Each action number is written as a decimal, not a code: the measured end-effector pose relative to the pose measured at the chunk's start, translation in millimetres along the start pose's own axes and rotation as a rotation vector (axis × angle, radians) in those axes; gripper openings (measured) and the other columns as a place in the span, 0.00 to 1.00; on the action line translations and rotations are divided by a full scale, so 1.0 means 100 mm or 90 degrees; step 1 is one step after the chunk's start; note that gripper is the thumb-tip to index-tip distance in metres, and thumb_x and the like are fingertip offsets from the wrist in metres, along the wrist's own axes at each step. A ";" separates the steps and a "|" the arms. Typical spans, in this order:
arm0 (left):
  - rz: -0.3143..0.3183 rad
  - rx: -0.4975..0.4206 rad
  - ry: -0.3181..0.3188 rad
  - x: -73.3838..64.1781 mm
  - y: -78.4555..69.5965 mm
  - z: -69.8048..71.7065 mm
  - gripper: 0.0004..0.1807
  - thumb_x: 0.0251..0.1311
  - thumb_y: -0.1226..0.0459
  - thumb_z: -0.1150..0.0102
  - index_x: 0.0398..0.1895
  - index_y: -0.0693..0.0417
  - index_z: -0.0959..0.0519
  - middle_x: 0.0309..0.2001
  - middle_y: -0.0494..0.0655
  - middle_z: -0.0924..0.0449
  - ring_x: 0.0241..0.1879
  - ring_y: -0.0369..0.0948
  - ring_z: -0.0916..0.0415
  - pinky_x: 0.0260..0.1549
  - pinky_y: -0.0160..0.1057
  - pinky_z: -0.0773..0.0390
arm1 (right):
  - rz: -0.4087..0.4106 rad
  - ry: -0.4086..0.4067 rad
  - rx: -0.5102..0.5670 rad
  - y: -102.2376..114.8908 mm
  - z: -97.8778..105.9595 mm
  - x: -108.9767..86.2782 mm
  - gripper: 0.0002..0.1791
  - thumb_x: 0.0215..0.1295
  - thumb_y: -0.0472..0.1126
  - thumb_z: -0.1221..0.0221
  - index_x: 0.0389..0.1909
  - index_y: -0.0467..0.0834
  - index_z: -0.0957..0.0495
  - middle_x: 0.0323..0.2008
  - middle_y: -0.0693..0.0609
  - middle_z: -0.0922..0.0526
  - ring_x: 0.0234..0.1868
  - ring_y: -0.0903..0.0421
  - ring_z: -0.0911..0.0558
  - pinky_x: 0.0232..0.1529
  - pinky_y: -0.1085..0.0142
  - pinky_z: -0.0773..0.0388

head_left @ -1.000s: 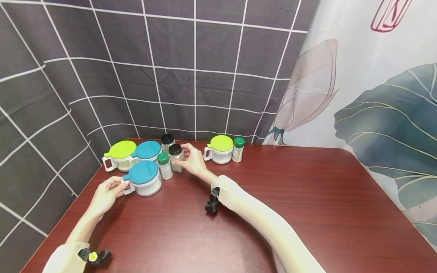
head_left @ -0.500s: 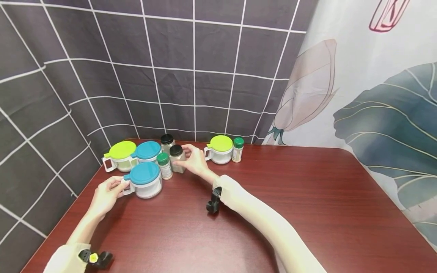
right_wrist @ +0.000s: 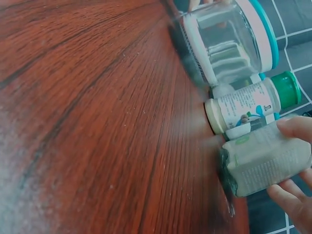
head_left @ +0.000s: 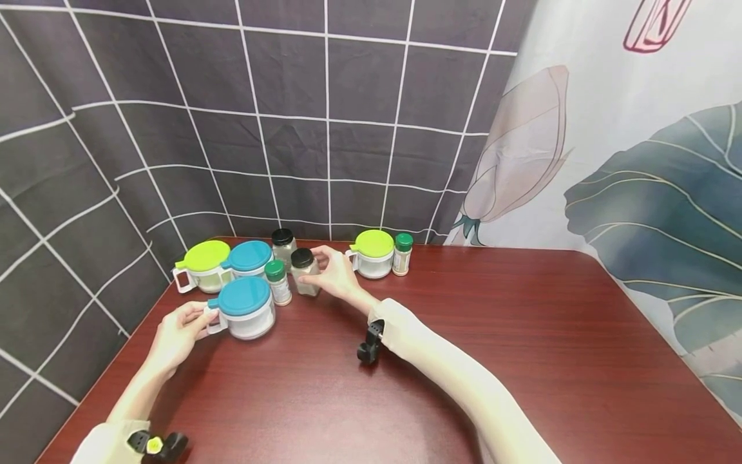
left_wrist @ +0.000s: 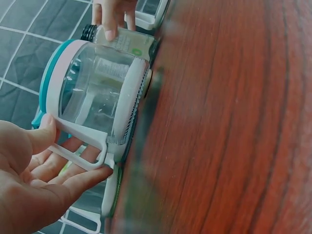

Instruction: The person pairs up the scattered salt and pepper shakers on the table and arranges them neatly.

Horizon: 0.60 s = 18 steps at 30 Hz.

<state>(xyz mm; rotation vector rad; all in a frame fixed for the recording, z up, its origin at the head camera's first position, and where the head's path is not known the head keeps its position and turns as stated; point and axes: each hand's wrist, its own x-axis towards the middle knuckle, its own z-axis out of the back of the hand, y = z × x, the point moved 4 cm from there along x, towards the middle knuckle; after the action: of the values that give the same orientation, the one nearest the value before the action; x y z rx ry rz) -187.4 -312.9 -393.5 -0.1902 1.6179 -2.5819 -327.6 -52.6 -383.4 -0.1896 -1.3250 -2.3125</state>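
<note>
My left hand (head_left: 175,334) pinches the white handle (left_wrist: 85,141) of a clear jar with a blue lid (head_left: 245,296), which stands at the front of a group of containers. My right hand (head_left: 341,276) grips a square glass spice jar (head_left: 304,274) with a black cap, thumb on one side and fingers on the other. In the right wrist view the label of this spice jar (right_wrist: 265,161) faces the camera. Between the two held jars stands a small shaker (head_left: 279,283) with a green cap. A narrow gap separates it from the spice jar.
Behind the front jar stand a green-lidded jar (head_left: 204,265), another blue-lidded jar (head_left: 250,256) and a second black-capped jar (head_left: 283,245). A green-lidded jar (head_left: 373,254) and a green-capped shaker (head_left: 402,256) stand right of my right hand. A gridded curtain (head_left: 295,148) hangs behind the red-brown table (head_left: 522,322).
My right hand has shifted the black-capped spice jar slightly right and nearer to me, widening its gap from the green-capped shaker. The left hand keeps its hold on the handle, almost still.
</note>
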 end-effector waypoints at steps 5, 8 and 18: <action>0.010 -0.007 0.010 -0.01 0.00 -0.03 0.20 0.68 0.59 0.47 0.50 0.70 0.28 0.30 0.14 0.27 0.35 0.17 0.27 0.34 0.21 0.22 | 0.010 0.005 0.011 0.01 0.04 -0.03 0.29 0.41 0.39 0.24 0.48 0.38 0.21 0.41 0.44 0.13 0.41 0.51 0.15 0.41 0.71 0.21; 0.015 -0.015 0.015 -0.01 0.01 -0.04 0.19 0.68 0.60 0.46 0.49 0.69 0.28 0.30 0.14 0.26 0.35 0.17 0.27 0.34 0.21 0.22 | 0.014 0.007 0.019 0.02 0.07 -0.04 0.29 0.42 0.38 0.24 0.49 0.38 0.21 0.42 0.44 0.13 0.41 0.51 0.15 0.42 0.71 0.20; -0.004 -0.027 0.020 -0.02 -0.02 -0.08 0.15 0.68 0.63 0.47 0.47 0.69 0.26 0.30 0.15 0.25 0.36 0.20 0.25 0.35 0.22 0.22 | -0.007 0.014 0.067 0.02 0.13 -0.11 0.29 0.43 0.36 0.25 0.49 0.37 0.22 0.43 0.41 0.14 0.44 0.47 0.15 0.44 0.66 0.18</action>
<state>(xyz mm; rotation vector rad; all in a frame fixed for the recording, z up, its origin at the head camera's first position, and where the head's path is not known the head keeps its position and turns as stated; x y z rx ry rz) -186.8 -304.0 -395.0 -0.1590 1.6869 -2.5689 -318.4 -38.7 -378.3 -0.1225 -1.4347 -2.2400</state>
